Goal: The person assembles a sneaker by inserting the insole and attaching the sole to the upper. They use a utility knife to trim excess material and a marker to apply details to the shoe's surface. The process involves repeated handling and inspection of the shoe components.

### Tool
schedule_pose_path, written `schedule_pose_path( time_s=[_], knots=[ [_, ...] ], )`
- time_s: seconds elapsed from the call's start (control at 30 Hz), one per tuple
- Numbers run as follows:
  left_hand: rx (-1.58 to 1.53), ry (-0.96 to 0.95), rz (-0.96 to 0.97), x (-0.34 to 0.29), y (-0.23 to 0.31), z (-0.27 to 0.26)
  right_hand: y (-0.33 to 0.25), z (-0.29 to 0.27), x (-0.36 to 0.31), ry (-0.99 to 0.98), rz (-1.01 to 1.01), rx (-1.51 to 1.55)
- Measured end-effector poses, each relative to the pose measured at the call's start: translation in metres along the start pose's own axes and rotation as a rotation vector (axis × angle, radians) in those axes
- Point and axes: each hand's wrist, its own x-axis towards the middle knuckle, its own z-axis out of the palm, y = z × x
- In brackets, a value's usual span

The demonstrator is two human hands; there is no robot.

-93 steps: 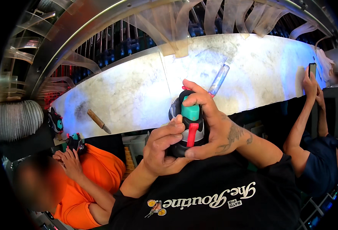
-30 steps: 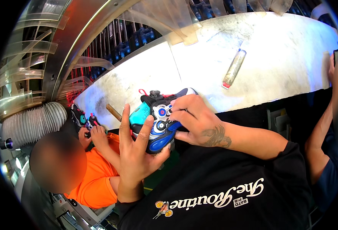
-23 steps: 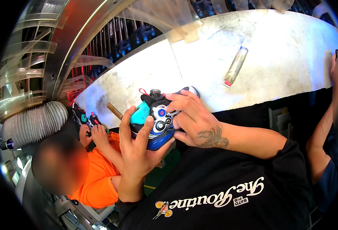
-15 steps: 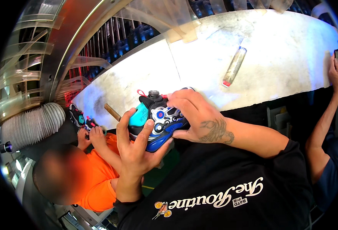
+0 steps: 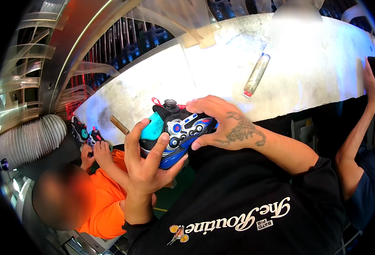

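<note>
Between my two hands is a sneaker (image 5: pixel 178 128) with a turquoise heel, black upper, silver-and-blue side trim, a blue sole and a red pull loop. A round black dial sits at its top. My left hand (image 5: pixel 147 165) grips the heel end, fingers spread along the sole and side. My right hand (image 5: pixel 223 123) is wrapped round the toe end, its fingers over the top and its thumb at the sole edge. The far side of the sneaker is hidden. It is held up in front of the near edge of the pale worktable (image 5: pixel 221 68).
A knurled cylindrical tool (image 5: pixel 256 75) with a red end lies on the table. A brown stick (image 5: pixel 120 125) lies at the near left edge. At left, a person in orange (image 5: pixel 106 208) handles shoes beside a ribbed duct (image 5: pixel 34 135). Another person's hand (image 5: pixel 372 80) holds a phone at right.
The sneaker has turned slightly in my hands, showing more of its side toward the toe. My right hand has shifted a little on the toe end. Both hands still hold it.
</note>
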Motion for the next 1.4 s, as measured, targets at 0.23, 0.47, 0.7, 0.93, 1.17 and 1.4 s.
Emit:
schedule_pose_path(
  time_s=[0.23,0.47,0.7,0.93,1.17,1.4],
  knots=[
    [0.051,-0.005,0.050,0.001,0.004,0.001,0.007,0.010,-0.002,0.047,0.112,0.128],
    [0.122,-0.016,0.093,0.012,0.015,-0.004,-0.004,0.013,0.001,0.084,0.094,0.055],
    [0.120,-0.039,0.020,0.024,0.024,-0.006,-0.017,0.022,-0.007,0.124,0.032,-0.132],
    [-0.187,0.302,0.137,0.063,0.028,0.025,-0.020,-0.041,-0.005,0.176,-0.007,-0.005],
    [-0.783,0.294,0.131,0.066,-0.010,0.130,-0.022,-0.108,-0.007,-0.053,-0.024,-0.402],
    [-0.079,0.131,-0.140,0.072,-0.035,0.086,0.005,-0.132,-0.013,-0.256,0.079,-1.201]
  ],
)
